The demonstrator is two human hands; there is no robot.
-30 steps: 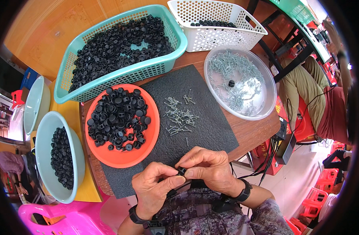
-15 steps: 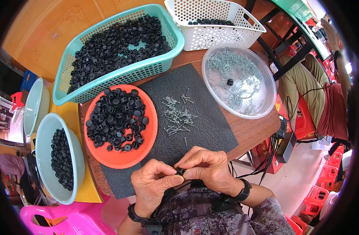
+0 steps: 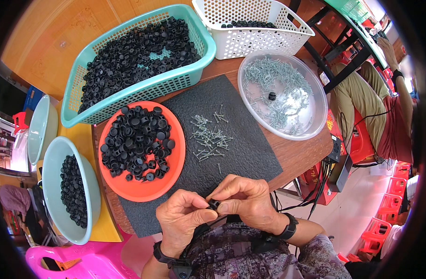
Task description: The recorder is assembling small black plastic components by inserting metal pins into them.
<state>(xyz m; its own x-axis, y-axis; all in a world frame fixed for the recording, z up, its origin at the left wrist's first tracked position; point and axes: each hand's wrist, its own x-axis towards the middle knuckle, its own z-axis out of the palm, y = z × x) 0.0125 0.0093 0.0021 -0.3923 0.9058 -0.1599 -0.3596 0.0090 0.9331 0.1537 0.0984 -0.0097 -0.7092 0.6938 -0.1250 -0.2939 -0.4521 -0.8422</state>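
Between the fingertips of both hands is one small black plastic part [image 3: 214, 203], held just over the near edge of the dark mat [image 3: 241, 135]. My left hand [image 3: 185, 213] pinches it from the left, thumb and forefinger closed. From the right, my right hand [image 3: 243, 200] grips the same part, its fingers partly hiding it. Beyond my hands, a loose pile of silver screws [image 3: 210, 139] lies on the mat, with a single screw [image 3: 219, 168] nearest my right hand. An orange bowl [image 3: 129, 190] heaped with black caps [image 3: 138, 135] stands left of the screws.
A teal basket [image 3: 143, 93] of black parts and a white basket [image 3: 254, 44] stand at the back. A clear tub [image 3: 287, 132] of screws is at the right. Pale green basins [image 3: 95, 186] stand left, above a pink chair [image 3: 82, 260]. Another person [image 3: 362, 102] sits at far right.
My hands keep nearly the same pinch on the black part. The whole view has shifted very slightly. At far right, the other person's arm has moved.
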